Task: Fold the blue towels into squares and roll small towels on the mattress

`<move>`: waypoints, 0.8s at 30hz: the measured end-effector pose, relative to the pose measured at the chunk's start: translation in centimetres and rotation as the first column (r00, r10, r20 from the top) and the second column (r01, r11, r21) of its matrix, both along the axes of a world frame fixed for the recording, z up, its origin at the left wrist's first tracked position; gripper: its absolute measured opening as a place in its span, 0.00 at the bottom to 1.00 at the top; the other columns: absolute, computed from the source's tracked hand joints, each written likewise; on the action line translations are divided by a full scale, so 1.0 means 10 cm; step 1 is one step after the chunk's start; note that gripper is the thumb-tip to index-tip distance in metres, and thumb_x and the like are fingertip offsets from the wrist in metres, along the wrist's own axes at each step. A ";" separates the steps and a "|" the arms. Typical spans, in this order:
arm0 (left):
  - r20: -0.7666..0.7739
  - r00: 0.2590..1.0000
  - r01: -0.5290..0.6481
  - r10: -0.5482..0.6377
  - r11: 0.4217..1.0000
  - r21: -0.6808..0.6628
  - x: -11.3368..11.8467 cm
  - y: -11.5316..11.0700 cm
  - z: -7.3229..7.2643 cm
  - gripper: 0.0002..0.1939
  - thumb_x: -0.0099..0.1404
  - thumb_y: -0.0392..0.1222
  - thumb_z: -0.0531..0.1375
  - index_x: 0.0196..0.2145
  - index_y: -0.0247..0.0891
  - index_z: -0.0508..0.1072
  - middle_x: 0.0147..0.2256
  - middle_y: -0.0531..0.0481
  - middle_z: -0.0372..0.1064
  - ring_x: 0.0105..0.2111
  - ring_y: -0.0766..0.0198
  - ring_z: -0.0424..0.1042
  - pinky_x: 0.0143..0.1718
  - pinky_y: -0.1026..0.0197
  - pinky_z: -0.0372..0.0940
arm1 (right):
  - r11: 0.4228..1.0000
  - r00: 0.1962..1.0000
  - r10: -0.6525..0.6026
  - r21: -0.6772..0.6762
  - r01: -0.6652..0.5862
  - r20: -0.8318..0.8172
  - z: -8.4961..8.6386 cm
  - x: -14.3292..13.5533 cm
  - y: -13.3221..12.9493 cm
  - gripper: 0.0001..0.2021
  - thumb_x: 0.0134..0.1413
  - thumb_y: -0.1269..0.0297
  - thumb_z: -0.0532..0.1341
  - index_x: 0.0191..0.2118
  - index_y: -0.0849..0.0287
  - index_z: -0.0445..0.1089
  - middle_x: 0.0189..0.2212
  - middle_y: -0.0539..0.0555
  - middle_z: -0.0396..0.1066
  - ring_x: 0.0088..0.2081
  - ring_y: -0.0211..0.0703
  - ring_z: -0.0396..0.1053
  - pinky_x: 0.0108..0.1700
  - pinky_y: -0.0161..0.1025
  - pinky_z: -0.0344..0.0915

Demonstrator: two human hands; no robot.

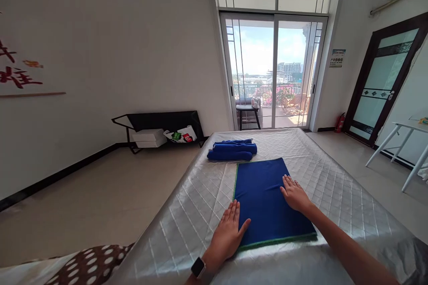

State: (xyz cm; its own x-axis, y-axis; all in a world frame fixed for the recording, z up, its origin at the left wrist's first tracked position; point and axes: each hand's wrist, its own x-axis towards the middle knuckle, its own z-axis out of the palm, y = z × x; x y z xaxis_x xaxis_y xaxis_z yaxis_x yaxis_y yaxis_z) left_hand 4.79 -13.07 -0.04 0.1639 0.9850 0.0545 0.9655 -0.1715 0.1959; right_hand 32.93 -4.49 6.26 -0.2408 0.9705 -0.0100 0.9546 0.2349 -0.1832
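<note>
A blue towel with green edging lies folded flat in front of me on the silver quilted cover. My left hand, with a watch on its wrist, rests flat at the towel's left edge, fingers stretched and thumb out over the cloth. On the opposite edge, my right hand lies palm down with its fingers straight. Neither hand grips anything. Just beyond the towel, several rolled blue towels are piled together.
A black bench with white boxes stands by the left wall. Sliding glass doors are at the back. To the right are a white table and a fire extinguisher. Brown dotted fabric is at lower left.
</note>
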 end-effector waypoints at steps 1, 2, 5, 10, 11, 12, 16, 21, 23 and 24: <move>-0.012 1.000 -0.011 0.011 1.000 0.007 0.00 0.00 0.02 0.41 0.72 0.64 0.38 0.68 0.28 0.54 0.69 0.35 0.46 0.69 0.47 0.46 0.68 0.42 0.48 | 1.000 1.000 0.006 -0.005 -0.006 -0.006 0.02 -0.02 0.08 0.31 0.69 0.57 0.38 0.71 0.68 0.47 0.71 0.61 0.43 0.72 0.46 0.39 0.69 0.48 0.41; -0.025 0.999 -0.025 0.025 1.000 0.013 0.01 0.02 0.04 0.42 0.72 0.64 0.38 0.68 0.27 0.55 0.68 0.34 0.48 0.69 0.47 0.47 0.67 0.42 0.49 | 1.000 1.000 0.004 -0.013 -0.004 -0.010 0.02 -0.04 0.16 0.31 0.69 0.57 0.38 0.71 0.68 0.46 0.71 0.61 0.42 0.72 0.46 0.39 0.69 0.47 0.41; -0.047 0.998 -0.050 0.053 0.997 0.056 0.15 0.13 0.15 0.43 0.71 0.65 0.37 0.66 0.24 0.59 0.67 0.31 0.52 0.68 0.44 0.51 0.67 0.41 0.51 | 0.999 0.999 -0.034 -0.032 0.034 -0.016 -0.05 -0.08 0.30 0.31 0.70 0.57 0.39 0.71 0.70 0.45 0.71 0.62 0.41 0.72 0.46 0.37 0.70 0.46 0.40; -0.017 0.987 0.161 -0.160 0.971 0.178 0.95 0.65 0.35 0.37 0.74 0.59 0.37 0.66 0.29 0.60 0.66 0.34 0.57 0.67 0.48 0.53 0.66 0.44 0.53 | 0.999 0.999 -0.043 0.000 0.043 0.006 -0.23 -0.06 0.34 0.32 0.69 0.56 0.39 0.71 0.72 0.44 0.71 0.62 0.41 0.72 0.47 0.38 0.70 0.46 0.40; -0.004 0.977 0.209 -0.212 0.959 0.190 1.15 0.77 0.37 0.35 0.75 0.56 0.37 0.66 0.30 0.59 0.66 0.35 0.57 0.67 0.49 0.53 0.66 0.45 0.53 | 0.999 1.000 -0.028 0.016 0.027 0.014 -0.26 -0.04 0.34 0.32 0.69 0.58 0.40 0.71 0.72 0.45 0.71 0.62 0.41 0.72 0.47 0.38 0.70 0.47 0.41; 0.011 0.970 0.238 -0.245 0.951 0.198 1.34 0.89 0.38 0.34 0.75 0.54 0.36 0.67 0.30 0.58 0.66 0.36 0.56 0.68 0.50 0.52 0.67 0.44 0.52 | 0.999 1.000 -0.010 0.033 0.009 0.025 -0.28 -0.03 0.34 0.31 0.68 0.60 0.41 0.71 0.71 0.45 0.71 0.62 0.41 0.72 0.47 0.39 0.70 0.47 0.41; 0.059 0.970 0.224 -0.234 0.964 0.142 1.69 1.18 0.32 0.33 0.75 0.51 0.36 0.67 0.31 0.57 0.67 0.37 0.55 0.68 0.50 0.50 0.67 0.44 0.50 | 0.998 0.998 0.025 0.048 -0.028 0.058 -0.33 0.01 0.35 0.30 0.66 0.65 0.44 0.71 0.65 0.47 0.71 0.58 0.42 0.72 0.45 0.37 0.70 0.46 0.42; 0.039 0.993 0.111 -0.114 0.990 0.082 1.14 1.21 0.22 0.37 0.73 0.59 0.35 0.68 0.32 0.55 0.69 0.40 0.50 0.69 0.51 0.47 0.69 0.45 0.46 | 0.999 0.999 -0.039 0.036 0.038 0.033 -0.29 -0.05 0.36 0.30 0.69 0.60 0.39 0.72 0.66 0.46 0.71 0.60 0.42 0.71 0.47 0.39 0.70 0.49 0.39; 0.025 1.000 0.015 -0.017 0.998 0.059 0.79 1.20 0.22 0.41 0.72 0.63 0.36 0.69 0.30 0.54 0.69 0.38 0.48 0.70 0.50 0.45 0.69 0.45 0.44 | 0.999 0.998 -0.048 0.018 0.048 0.028 -0.26 -0.07 0.36 0.30 0.69 0.58 0.38 0.72 0.67 0.45 0.71 0.60 0.42 0.72 0.45 0.39 0.70 0.49 0.38; 0.018 0.999 -0.038 0.038 0.998 0.047 0.62 1.19 0.22 0.42 0.71 0.64 0.36 0.69 0.29 0.53 0.69 0.36 0.47 0.70 0.49 0.44 0.69 0.46 0.44 | 0.999 0.998 -0.053 0.009 0.053 0.028 -0.25 -0.08 0.35 0.30 0.69 0.58 0.38 0.72 0.67 0.45 0.71 0.60 0.42 0.72 0.45 0.38 0.70 0.49 0.38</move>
